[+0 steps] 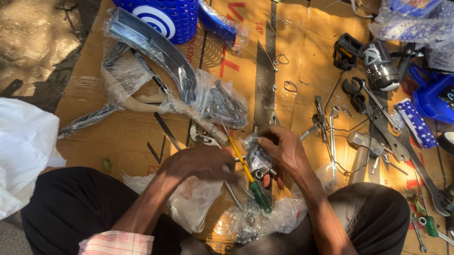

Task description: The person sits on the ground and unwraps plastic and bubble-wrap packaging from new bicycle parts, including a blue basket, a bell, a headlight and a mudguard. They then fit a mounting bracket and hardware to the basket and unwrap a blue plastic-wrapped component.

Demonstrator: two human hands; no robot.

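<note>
Cardboard, flattened and brown, covers the ground in front of me, and both my hands work low over its near edge, between my knees. My right hand is curled around a small clear plastic bag of metal parts, fingers bent and pinching its upper edge — a firm grasp, not a flat palm. My left hand sits just beside it with the knuckles up and the fingers folded under; it seems to reach the lower side of the same bag, but I cannot tell how tightly it is closed. A screwdriver with a yellow shaft and green handle lies slanted between the two hands, touching the bag; whether either hand really holds it I cannot make out. More crumpled clear plastic lies under my wrists. Farther out on the cardboard rest a wrapped curved mudguard, a long flat metal guard and a blue basket at the top edge. Off to my right there is a scatter of spanners, a black pedal and a hammer — all well apart from my hands.
</note>
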